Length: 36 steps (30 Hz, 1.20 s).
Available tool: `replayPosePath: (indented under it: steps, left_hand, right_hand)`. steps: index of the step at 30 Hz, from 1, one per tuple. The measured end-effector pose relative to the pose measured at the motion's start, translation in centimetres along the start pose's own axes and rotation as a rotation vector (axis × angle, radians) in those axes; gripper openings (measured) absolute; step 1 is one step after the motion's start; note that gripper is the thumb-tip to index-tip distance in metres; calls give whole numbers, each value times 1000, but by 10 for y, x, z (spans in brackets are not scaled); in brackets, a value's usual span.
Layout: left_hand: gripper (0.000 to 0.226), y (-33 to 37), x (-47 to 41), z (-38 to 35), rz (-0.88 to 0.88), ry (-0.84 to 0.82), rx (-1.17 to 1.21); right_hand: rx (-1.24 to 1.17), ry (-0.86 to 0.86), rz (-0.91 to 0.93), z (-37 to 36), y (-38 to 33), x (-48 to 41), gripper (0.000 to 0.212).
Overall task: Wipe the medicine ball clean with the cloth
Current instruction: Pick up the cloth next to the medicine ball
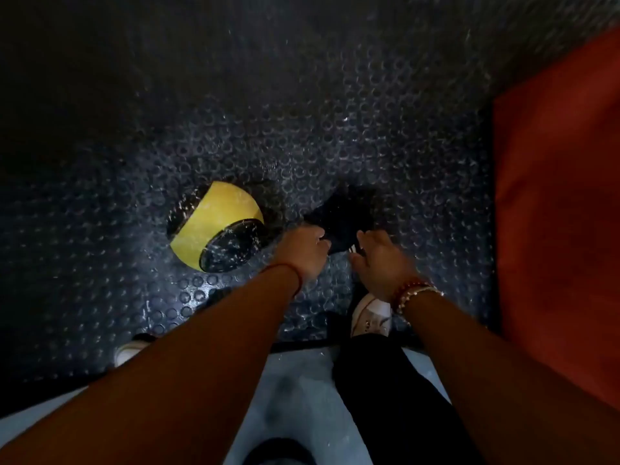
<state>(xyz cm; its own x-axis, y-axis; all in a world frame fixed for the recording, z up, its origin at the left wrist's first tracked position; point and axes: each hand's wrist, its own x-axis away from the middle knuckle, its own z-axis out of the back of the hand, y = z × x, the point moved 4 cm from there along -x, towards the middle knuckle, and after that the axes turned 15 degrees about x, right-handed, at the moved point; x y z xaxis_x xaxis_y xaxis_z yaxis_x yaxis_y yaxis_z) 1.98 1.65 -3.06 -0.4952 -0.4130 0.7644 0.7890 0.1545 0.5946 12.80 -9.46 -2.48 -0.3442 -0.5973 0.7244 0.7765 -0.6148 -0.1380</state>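
The ball [214,226], yellow with black panels, sat on the mat [335,129] left of centre, apart from both hands, its black parts flecked with pale glints that could have been dust or reflections; the dim light did not settle which. Just to its right lay the cloth [342,216], dark and bunched, its outline hard to separate from the mat and from its own shadow. The left hand [303,251] was closed on the cloth's near edge, fingers curled in. The right hand [380,260] sat beside it with fingers bent toward the cloth, but whether it gripped the fabric could not be made out. A thin band [285,268] circled the left wrist and beaded bracelets [414,293] the right. Both forearms ran out of the bottom of the view. The mat was dark rubber with raised round studs, fading to black at the upper left. A red pad [557,213] was cut off at the right edge. Below the arms, a white shoe [370,313] and a dark trouser leg [385,380] showed over a paler floor [295,391], with a second shoe [129,352] mostly hidden by the left forearm.
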Motion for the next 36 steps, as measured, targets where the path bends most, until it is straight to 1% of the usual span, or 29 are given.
replayPosePath:
  steps: [4, 6, 8, 11, 14, 16, 20, 24, 29, 32, 33, 36]
  left_hand:
    - [41, -37, -54, -21, 0, -28, -39]
    - [45, -51, -79, -32, 0, -71, -95]
    - [48, -62, -103, -39, -34, -66, -122]
    - [49, -72, -129, -44, -118, -33, -131]
    - [51, -82, -146, -49, -212, 17, -232]
    - [46, -86, -154, -49, -271, 70, -297]
    - [32, -86, -162, -45, -379, 122, -399]
    - [22, -83, -165, -42, -410, 128, -411]
    - [19, -81, -150, -39, -363, 96, -381]
    - [18, -79, -141, -37, -390, 98, -377]
    - [18, -78, -138, -35, -406, 114, -385]
    - [20, -79, -125, -30, -396, 135, -380]
  right_hand:
    - [42, -82, -55, -46, 12, -50, 57]
    - [47, -93, -82, -68, 17, -74, 60]
    - [18, -73, -102, -85, 20, -96, 64]
    - [37, 4, -121, -106, 21, -121, 67]
    - [113, 172, -166, -116, 18, -134, 66]
    - [171, 252, -208, -122, 15, -137, 67]
    - [247, 349, -265, -137, 12, -137, 69]
    - [256, 433, -300, -139, 11, -135, 63]
    - [187, 460, -296, -136, 9, -137, 51]
    - [140, 434, -312, -132, 8, -132, 60]
    - [150, 431, -298, -131, 5, -129, 59]
    - [162, 425, -250, -130, -6, -120, 43]
